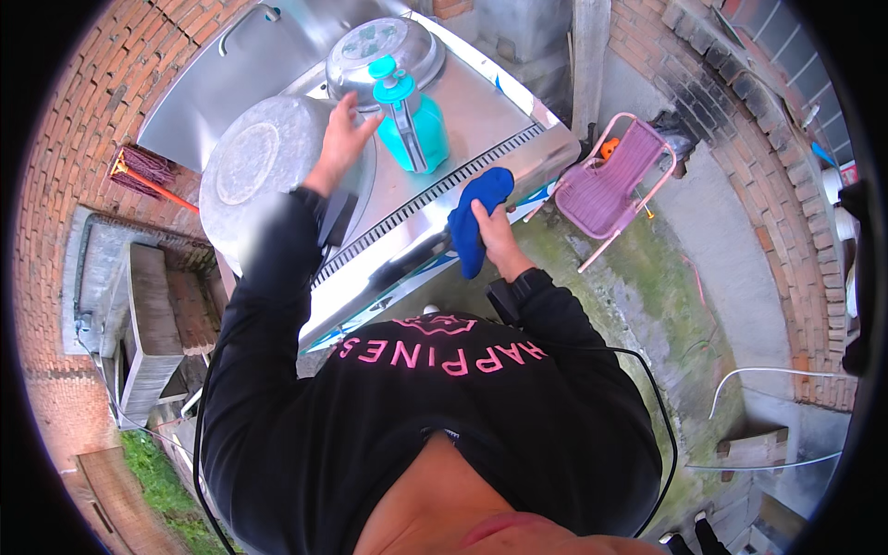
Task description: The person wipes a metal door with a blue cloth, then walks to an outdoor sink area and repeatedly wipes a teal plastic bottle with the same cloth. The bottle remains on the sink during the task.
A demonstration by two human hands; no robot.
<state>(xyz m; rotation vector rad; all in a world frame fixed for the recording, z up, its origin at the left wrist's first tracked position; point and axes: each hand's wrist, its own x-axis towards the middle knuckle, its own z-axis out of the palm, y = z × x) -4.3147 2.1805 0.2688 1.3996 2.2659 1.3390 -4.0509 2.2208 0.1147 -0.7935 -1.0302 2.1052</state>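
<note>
My left hand is raised just left of a teal pump spray bottle, its fingers apart and nothing held in them. The bottle stands upright on a stainless steel counter. In my right hand is a blue cloth, gripped at the counter's front edge. A large upturned aluminium pot sits on the counter, partly behind my left forearm. Behind the bottle lies an upturned metal basin.
A purple woven chair with a metal frame stands right of the counter. An orange-handled mop leans at the left by a brick wall. A concrete trough-like structure stands at the left. Another person's feet show at lower right.
</note>
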